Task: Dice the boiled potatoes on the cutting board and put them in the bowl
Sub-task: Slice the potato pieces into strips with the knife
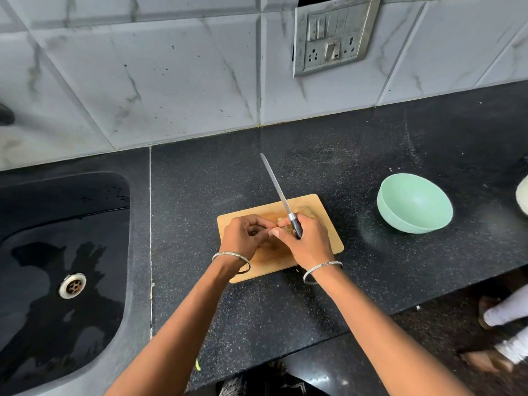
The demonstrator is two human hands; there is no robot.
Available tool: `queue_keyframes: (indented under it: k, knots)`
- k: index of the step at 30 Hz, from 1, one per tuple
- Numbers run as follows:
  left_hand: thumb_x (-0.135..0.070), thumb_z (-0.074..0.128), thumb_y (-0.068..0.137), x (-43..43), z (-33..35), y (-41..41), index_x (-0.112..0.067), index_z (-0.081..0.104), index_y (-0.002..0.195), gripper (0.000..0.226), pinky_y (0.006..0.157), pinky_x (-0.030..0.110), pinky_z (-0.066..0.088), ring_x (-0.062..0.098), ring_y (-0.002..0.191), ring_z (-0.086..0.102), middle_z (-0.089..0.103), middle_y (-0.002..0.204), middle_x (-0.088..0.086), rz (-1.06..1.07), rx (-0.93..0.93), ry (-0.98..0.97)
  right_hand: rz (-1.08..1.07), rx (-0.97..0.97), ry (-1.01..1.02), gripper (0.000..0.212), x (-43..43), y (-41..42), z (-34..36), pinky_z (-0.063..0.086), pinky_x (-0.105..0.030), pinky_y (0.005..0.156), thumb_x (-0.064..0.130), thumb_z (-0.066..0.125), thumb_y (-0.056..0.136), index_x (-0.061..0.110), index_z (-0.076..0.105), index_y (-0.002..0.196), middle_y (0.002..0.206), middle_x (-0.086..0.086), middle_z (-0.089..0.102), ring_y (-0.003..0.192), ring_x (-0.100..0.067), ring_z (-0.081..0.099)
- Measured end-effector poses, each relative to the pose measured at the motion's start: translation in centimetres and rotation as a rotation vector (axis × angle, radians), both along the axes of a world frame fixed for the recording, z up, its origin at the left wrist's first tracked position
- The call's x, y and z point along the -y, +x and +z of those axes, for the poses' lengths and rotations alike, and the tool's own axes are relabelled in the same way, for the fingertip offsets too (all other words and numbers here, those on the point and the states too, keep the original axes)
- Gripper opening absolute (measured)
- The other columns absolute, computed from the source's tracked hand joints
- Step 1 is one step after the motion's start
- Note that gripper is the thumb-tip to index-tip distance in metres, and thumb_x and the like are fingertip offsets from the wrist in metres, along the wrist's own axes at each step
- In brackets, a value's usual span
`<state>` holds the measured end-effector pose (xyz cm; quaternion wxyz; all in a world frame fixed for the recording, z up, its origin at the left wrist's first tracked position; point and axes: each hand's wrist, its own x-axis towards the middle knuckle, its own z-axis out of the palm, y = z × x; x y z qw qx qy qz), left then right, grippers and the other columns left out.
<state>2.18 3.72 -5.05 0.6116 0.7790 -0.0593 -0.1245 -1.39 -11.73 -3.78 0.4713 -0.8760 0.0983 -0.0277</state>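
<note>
Forearms (pixel 183 318) first: left hand (pixel 243 238) curled over the mostly hidden potato (pixel 285 224) on the cutting board (pixel 325 224) (can't tell if it's gripping), right hand (pixel 310 245) fisted round the knife (pixel 283 198) handle, bowl (pixel 384 208) well right, and the spud's likely soft and crumbly, so scoop gently from underneath.

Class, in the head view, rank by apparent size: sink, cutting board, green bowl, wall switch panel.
1. sink
2. cutting board
3. green bowl and switch panel look about alike, and the panel is farther away, so unranked.
</note>
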Motion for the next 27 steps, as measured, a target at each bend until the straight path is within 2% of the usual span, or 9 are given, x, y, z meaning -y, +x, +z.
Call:
queue_keyframes:
  k: [4,7,11,13,15,18,20,24,27]
  knots:
    - [-0.008,0.075,0.082,-0.7,-0.3,0.4,-0.010,0.071,0.086,0.006,0.070,0.036,0.060,0.027,0.073,0.069,0.072,0.078,0.010,-0.011,-0.024,0.008,0.020,-0.058,0.032,0.016,0.0,0.6,-0.9,0.055,-0.038,0.078,0.034,0.077,0.082,0.019,0.075,0.087,0.086,0.003,0.074,0.084,-0.015,0.068]
    - [-0.003,0.073,0.082,-1.1,-0.3,0.4,-0.009,0.070,0.086,0.008,0.069,0.033,0.060,0.020,0.073,0.068,0.071,0.077,0.009,-0.029,-0.046,-0.018,0.023,-0.077,0.083,0.013,-0.1,1.0,-1.0,0.054,-0.033,0.069,0.030,0.078,0.081,0.017,0.074,0.079,0.076,0.002,0.071,0.076,-0.016,0.066]
    - [-0.002,0.073,0.082,-1.2,-0.2,0.3,-0.001,0.071,0.089,0.008,0.068,0.030,0.059,0.020,0.072,0.068,0.072,0.083,0.016,0.017,-0.127,-0.123,-0.058,-0.141,0.201,0.019,-0.6,1.4,-1.1,0.036,-0.025,0.050,0.026,0.076,0.082,0.018,0.066,0.069,0.052,0.013,0.052,0.051,-0.009,0.047]
    - [0.001,0.071,0.083,-1.1,0.1,0.3,0.005,0.070,0.091,0.009,0.067,0.026,0.058,0.020,0.070,0.067,0.072,0.083,0.019,0.076,-0.235,-0.241,-0.076,-0.109,0.187,0.021,-0.9,1.7,-1.2,0.036,-0.028,0.050,0.028,0.074,0.082,0.014,0.065,0.069,0.052,0.010,0.050,0.052,-0.012,0.045]
    - [0.004,0.068,0.084,-0.8,0.4,0.3,0.007,0.069,0.091,0.008,0.066,0.024,0.058,0.019,0.068,0.067,0.071,0.081,0.017,0.145,-0.369,-0.372,-0.063,-0.056,0.129,0.023,-1.3,1.8,-1.1,0.040,-0.033,0.054,0.028,0.071,0.083,0.009,0.068,0.072,0.058,-0.002,0.056,0.056,-0.014,0.047]
    - [0.004,0.065,0.085,-0.6,0.9,0.4,0.008,0.068,0.085,0.005,0.062,0.022,0.058,0.018,0.063,0.066,0.069,0.078,0.017,0.276,-0.483,-0.469,-0.048,-0.012,0.102,0.024,-1.7,1.8,-1.0,0.040,-0.030,0.055,0.028,0.070,0.084,0.006,0.068,0.073,0.061,-0.007,0.058,0.057,-0.013,0.047]
    - [-0.001,0.069,0.085,-1.2,0.9,0.7,0.002,0.071,0.082,0.004,0.062,0.021,0.057,0.018,0.064,0.067,0.071,0.079,0.016,0.331,-0.387,-0.337,-0.048,-0.008,0.114,0.021,-1.7,1.7,-1.2,0.041,-0.030,0.056,0.026,0.071,0.084,0.008,0.069,0.075,0.061,-0.003,0.058,0.057,-0.014,0.049]
    - [-0.019,0.078,0.080,-2.5,0.8,1.0,-0.026,0.075,0.078,0.007,0.060,0.021,0.055,0.010,0.059,0.068,0.072,0.067,-0.006,0.264,0.017,0.252,0.003,-0.027,0.021,0.015,-1.6,1.5,-1.6,0.052,-0.036,0.065,0.031,0.073,0.082,0.016,0.075,0.084,0.071,-0.002,0.070,0.069,-0.021,0.063]
    - [-0.025,0.074,0.083,-2.5,0.8,1.3,-0.029,0.077,0.084,0.005,0.069,0.029,0.054,0.010,0.069,0.067,0.073,0.074,-0.010,0.209,0.149,0.445,-0.006,-0.018,-0.001,0.012,-1.3,1.4,-1.7,0.054,-0.039,0.068,0.030,0.072,0.084,0.018,0.074,0.083,0.071,-0.001,0.070,0.070,-0.020,0.064]
